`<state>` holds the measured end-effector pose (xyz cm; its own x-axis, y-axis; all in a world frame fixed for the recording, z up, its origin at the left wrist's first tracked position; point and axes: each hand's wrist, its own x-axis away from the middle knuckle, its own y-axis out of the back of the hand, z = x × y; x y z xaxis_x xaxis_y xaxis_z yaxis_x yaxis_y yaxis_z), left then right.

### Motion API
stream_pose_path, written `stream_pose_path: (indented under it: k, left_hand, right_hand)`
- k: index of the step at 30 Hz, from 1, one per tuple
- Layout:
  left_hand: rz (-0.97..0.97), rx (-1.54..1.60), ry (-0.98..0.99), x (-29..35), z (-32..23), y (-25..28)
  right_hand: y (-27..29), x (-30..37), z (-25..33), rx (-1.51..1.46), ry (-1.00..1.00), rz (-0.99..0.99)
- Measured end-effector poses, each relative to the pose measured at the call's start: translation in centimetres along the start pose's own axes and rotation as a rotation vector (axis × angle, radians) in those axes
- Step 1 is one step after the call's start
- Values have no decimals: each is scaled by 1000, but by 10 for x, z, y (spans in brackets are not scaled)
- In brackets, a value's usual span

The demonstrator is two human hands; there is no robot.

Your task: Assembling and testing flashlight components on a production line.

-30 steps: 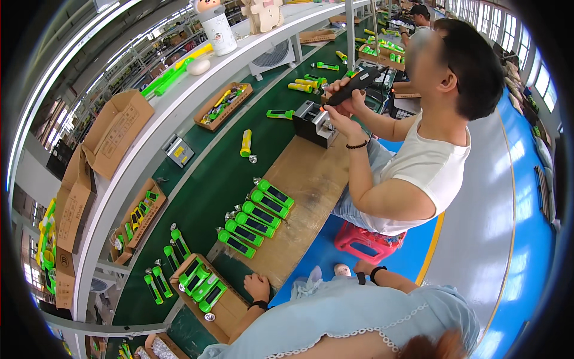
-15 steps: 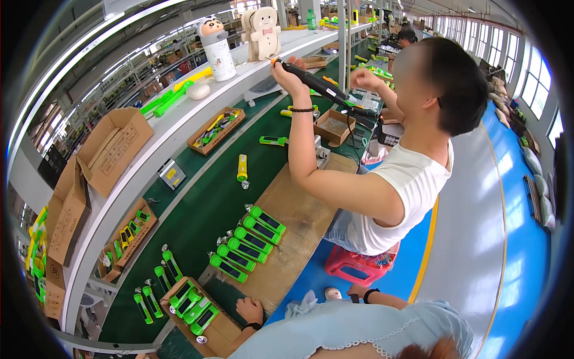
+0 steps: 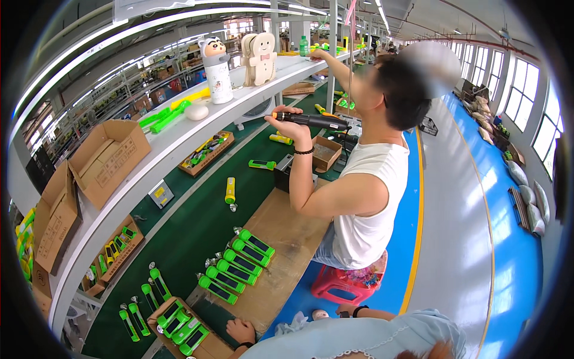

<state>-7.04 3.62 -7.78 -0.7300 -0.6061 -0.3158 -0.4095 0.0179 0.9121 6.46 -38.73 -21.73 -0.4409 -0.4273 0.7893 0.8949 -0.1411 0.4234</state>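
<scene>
My left hand (image 3: 240, 330) rests on the bench beside an open cardboard box (image 3: 216, 347), fingers laid out and nothing visible in them. Several green flashlights (image 3: 186, 329) with dark panels lie in that box. A row of similar green flashlights (image 3: 229, 273) lies on the brown board just beyond my hand. My right hand (image 3: 345, 309) is low near my light blue clothing, away from the bench. Its fingers are mostly hidden. A seated co-worker in a white sleeveless top (image 3: 373, 185) holds a black electric screwdriver (image 3: 317, 121) in one hand and stretches the other to the shelf.
Loose flashlights lie left of the box, and a yellow one (image 3: 230, 190) is on the green bench. The white shelf (image 3: 245, 96) bears a cartoon-topped bottle (image 3: 216, 70) and open cartons (image 3: 110, 158). The co-worker sits on a red stool (image 3: 350, 286).
The whole view has shifted slightly. The co-worker's free hand has moved from near the screwdriver up to the shelf, and the screwdriver is now more level. My hands hardly move.
</scene>
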Motion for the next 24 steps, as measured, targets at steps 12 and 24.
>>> stream_pose_path:
  k: [12,24]
  left_hand:
    - [20,3,0,1,-5,8]
    - [46,-4,-15,-3,-6,7]
  right_hand:
    - [5,23,24,-27,-108,-95]
    - [-5,-8,5,27,-46,-57]
